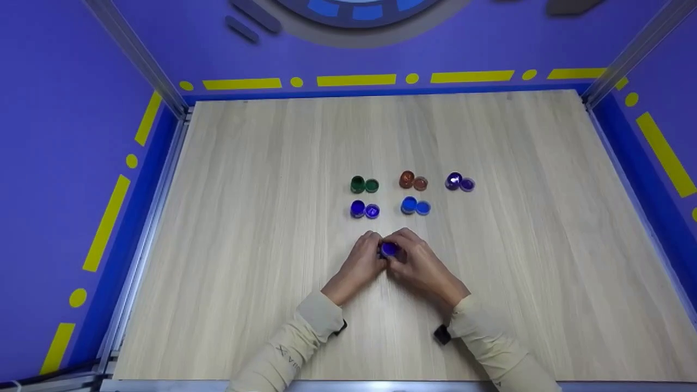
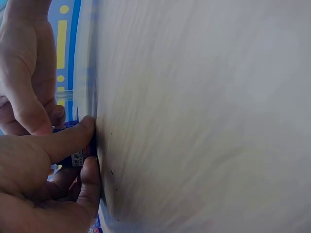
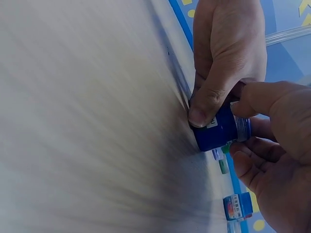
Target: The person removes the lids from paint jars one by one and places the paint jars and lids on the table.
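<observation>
Both hands meet around a small blue-violet paint jar [image 1: 388, 249] near the middle of the table. My left hand [image 1: 366, 258] grips the jar's blue body low down, its thumb over the label in the left wrist view. From the other side, my right hand [image 1: 419, 262] pinches the clear lid [image 3: 242, 127] at the top of the jar. The jar stands upright, its base at the tabletop; fingers cover part of its sides.
Beyond the hands stand open paint jars with lids beside them: green [image 1: 357, 184], brown [image 1: 407, 179], dark violet [image 1: 453, 181], blue-violet [image 1: 357, 208] and bright blue [image 1: 409, 205]. Blue panels [image 1: 348, 60] border the wooden table [image 1: 245, 218].
</observation>
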{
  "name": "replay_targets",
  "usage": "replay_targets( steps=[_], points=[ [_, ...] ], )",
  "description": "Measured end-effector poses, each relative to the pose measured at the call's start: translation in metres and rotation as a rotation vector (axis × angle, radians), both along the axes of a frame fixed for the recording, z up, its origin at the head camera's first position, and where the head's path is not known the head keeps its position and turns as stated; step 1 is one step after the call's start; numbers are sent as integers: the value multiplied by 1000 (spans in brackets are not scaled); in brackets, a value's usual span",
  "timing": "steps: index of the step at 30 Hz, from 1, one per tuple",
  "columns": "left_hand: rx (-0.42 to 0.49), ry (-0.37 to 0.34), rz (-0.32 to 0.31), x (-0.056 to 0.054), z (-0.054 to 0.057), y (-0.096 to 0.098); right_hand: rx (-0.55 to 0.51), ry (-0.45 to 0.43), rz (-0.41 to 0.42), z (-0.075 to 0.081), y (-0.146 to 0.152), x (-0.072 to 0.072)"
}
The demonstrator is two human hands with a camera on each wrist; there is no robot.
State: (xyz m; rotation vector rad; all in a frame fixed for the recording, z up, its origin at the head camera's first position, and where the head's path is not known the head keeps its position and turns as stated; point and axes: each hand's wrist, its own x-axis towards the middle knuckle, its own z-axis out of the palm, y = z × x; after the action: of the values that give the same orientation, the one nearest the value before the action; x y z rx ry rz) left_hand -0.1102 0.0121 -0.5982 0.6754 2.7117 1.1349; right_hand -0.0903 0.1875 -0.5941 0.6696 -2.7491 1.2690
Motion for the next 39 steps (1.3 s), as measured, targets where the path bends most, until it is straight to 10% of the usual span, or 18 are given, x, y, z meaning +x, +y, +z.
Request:
replay_targets(
  steps=[27, 39],
  points=[
    [8, 55, 36, 9, 3, 7, -296, 65, -111, 4, 8, 2],
    [1, 61, 47, 9, 5, 8, -507, -75, -179, 13, 9, 7]
  ],
)
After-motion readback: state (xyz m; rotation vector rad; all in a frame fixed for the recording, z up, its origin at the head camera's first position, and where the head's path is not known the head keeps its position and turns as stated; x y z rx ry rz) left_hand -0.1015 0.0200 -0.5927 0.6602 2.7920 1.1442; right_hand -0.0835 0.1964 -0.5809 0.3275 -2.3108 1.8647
